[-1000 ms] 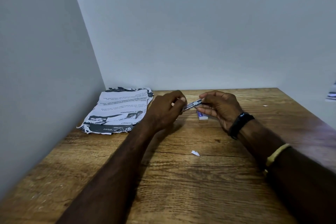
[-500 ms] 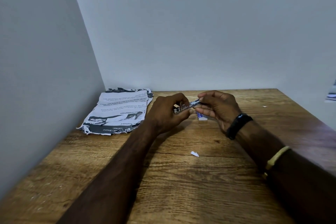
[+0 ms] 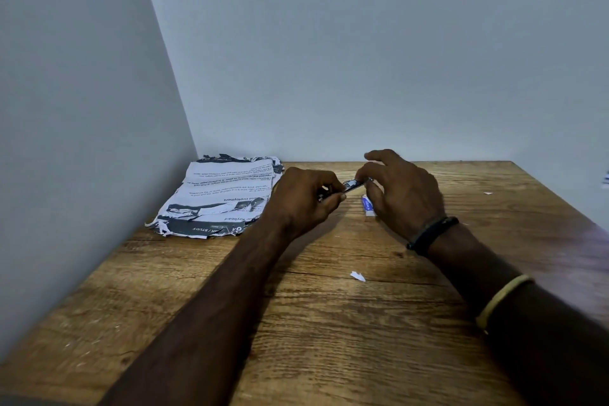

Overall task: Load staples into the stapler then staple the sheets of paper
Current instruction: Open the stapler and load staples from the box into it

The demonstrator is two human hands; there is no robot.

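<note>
Since the earlier frame the right hand (image 3: 400, 189) has lifted its fingers, pinching only the stapler (image 3: 352, 185) tip. The left hand (image 3: 304, 199) grasps the near end; its long axis runs between them, the sheets of paper (image 3: 224, 196) lying left on the worktop (image 3: 329, 323).

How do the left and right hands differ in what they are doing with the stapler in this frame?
The left hand is curled into a closed grip on the stapler; the right hand only pinches its far end, with other fingers spread. The left wrist is bare; the right wears a dark band. Both hold the stapler above the table, beside the papers.
</note>
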